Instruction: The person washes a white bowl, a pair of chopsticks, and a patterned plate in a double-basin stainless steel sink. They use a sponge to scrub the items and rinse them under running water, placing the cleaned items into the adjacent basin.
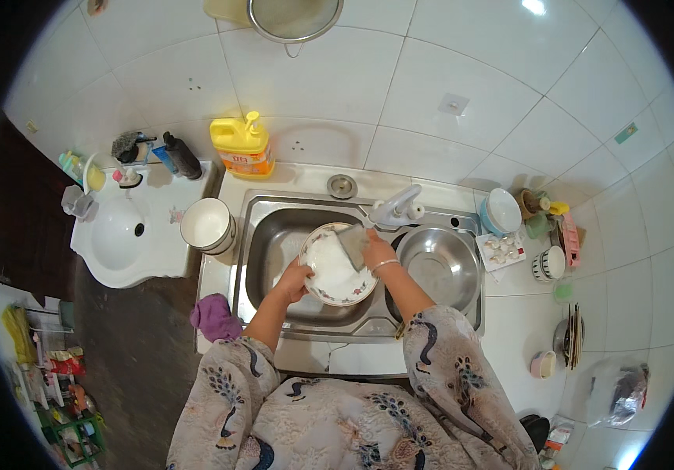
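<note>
A white plate with a floral rim [327, 270] is tilted over the left basin of the steel sink [274, 227]. My left hand [295, 283] is closed on the plate's left edge. In my right hand [377, 252] is a flat greyish-green cloth or scrubbing pad [353, 245], pressed against the plate's upper right face. White suds appear to cover part of the plate. A metal bowl [439, 266] sits in the right basin, beside my right forearm. The white faucet [396, 210] stands behind my right hand.
A yellow pump jug [243, 147] stands behind the sink at left. Stacked white bowls [209, 225] and a purple cloth [216, 317] lie left of the sink. At right are blue-and-white bowls [501, 211], an egg tray [501, 249] and patterned cups [548, 264]. A white washbasin [118, 258] is farther left.
</note>
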Demonstrator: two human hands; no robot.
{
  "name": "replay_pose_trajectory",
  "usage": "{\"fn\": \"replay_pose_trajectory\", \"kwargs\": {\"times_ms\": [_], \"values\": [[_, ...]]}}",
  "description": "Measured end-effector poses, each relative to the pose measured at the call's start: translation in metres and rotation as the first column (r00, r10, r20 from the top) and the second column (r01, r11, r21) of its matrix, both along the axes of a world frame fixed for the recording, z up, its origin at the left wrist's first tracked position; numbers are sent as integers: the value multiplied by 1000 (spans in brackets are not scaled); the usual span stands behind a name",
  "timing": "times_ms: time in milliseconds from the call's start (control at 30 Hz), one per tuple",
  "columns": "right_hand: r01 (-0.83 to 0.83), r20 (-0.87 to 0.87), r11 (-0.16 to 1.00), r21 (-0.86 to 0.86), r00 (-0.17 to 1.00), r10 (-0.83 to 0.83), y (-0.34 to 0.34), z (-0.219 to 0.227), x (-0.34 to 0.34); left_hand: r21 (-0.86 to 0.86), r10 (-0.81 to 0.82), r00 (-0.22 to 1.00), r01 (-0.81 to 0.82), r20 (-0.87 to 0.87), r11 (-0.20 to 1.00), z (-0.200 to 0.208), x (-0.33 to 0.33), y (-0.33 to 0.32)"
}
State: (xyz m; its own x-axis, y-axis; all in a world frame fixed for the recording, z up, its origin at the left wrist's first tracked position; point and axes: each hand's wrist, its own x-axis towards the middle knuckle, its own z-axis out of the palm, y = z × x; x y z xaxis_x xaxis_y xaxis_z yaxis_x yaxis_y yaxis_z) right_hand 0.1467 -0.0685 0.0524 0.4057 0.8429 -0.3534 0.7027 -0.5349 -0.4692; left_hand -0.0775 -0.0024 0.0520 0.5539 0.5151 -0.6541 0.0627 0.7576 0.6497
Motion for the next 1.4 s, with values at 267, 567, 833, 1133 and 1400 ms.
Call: {"fn": "replay_pose_trajectory", "kwargs": {"times_ms": [267,567,833,1133,1400], "values": [[-211,100,868,449,977,186,37,23,-31,802,-141,942,334,-305,495,16,14,21],[499,-784,858,121,578,-225,-29,-10,1,-47,140,967,-133,211,990,-29,9,13],[263,-61,957,121,964,-257,-34,82,1,-263,90,966,-25,241,964,-80,78,-25],[323,-65,895,309,946,-319,-57,89,-11,783,2,998,50,-65,620,-18,120,25],[806,-752,376,457,576,-321,-41,-2,-24,75,131,989,-136,64,988,-31,67,-22]]}}
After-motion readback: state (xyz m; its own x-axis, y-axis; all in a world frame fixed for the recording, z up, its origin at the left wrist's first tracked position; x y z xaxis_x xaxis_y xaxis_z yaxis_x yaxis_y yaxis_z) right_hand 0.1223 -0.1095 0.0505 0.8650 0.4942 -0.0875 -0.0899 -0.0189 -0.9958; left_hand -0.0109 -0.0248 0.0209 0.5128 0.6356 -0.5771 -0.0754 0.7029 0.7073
